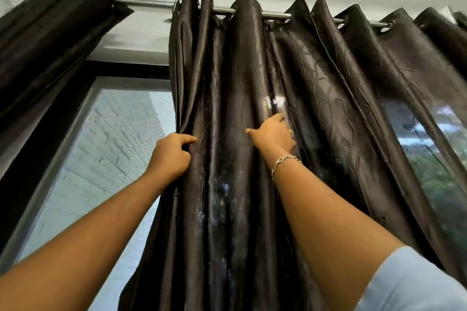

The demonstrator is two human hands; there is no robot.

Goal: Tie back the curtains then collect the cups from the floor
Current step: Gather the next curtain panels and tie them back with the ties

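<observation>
both hands grasp the dark curtain point(328, 83). far left, a second curtain point(50, 33) hangs bunched on the metal rod point(151, 4). next comes bare window glass point(108, 146). the left hand point(171, 154) pinches the dark curtain's left edge between thumb and curled fingers. further right, the right hand point(273, 136), a bracelet point(285, 161) at its wrist, hooks its fingers round a middle pleat. beyond it the dark curtain spreads rightward along the rod, covering the window.

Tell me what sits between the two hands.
Only folds of the dark curtain: the left hand grips its edge, the right hand a pleat further right. Head view.
</observation>
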